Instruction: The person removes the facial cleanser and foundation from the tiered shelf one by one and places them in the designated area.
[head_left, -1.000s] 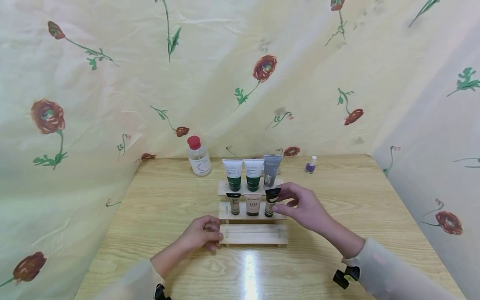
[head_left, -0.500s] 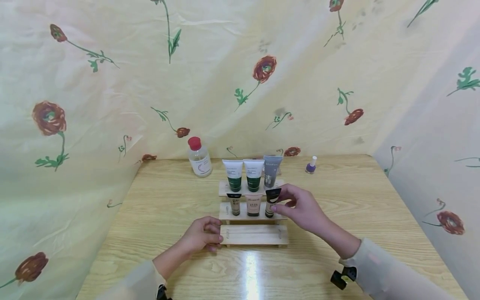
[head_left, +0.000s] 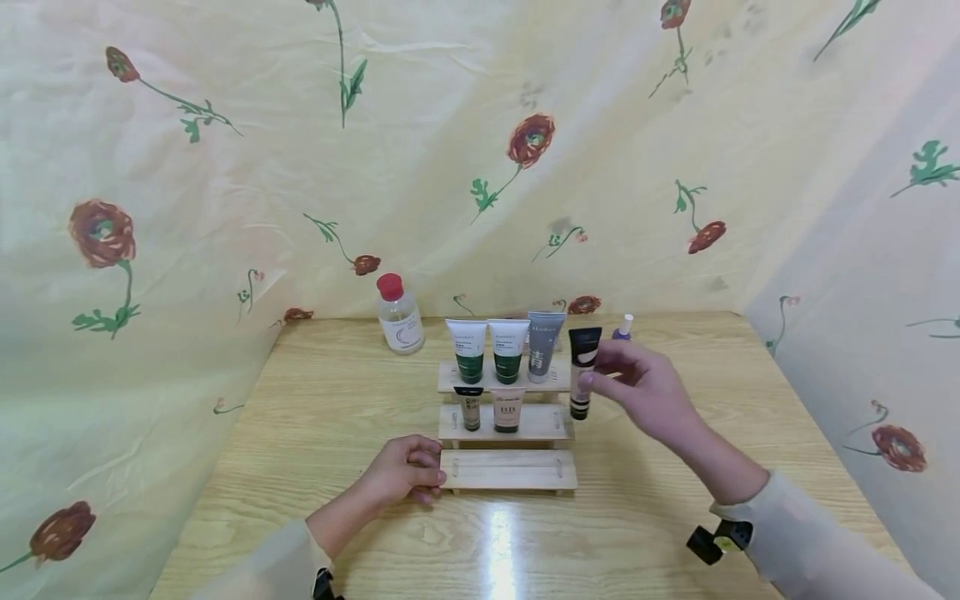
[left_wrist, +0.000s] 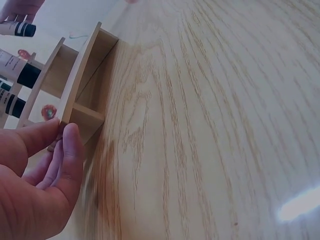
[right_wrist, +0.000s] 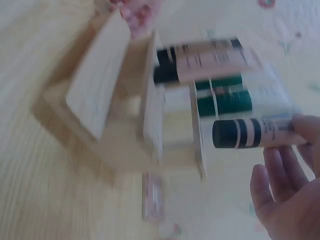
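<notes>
My right hand [head_left: 641, 385] pinches a small cosmetic tube [head_left: 581, 400] with a black crimped top, holding it upright in the air off the right side of the tiered wooden display rack [head_left: 508, 471]. In the right wrist view the same tube's dark, striped cap end shows clearly. At the rack's lowest step, my left hand [head_left: 403, 471] grips the left end between thumb and fingers. On the middle step stand a small black-topped tube [head_left: 470, 412] and a pink BB tube [head_left: 507, 410]. Two white-and-green tubes [head_left: 468, 350] and a grey tube [head_left: 543, 343] stand on the top step.
A clear bottle with a red cap [head_left: 401, 315] stands at the back left of the wooden table [head_left: 322, 392]. Behind my right hand, a purple nail polish bottle [head_left: 622, 332] is partly hidden. A pinkish box [right_wrist: 152, 197] lies behind the rack. Floral cloth hangs at the back.
My right hand has lifted the black-topped tube off the right end of the middle step and moved it up and to the right. My left hand stays on the rack.
</notes>
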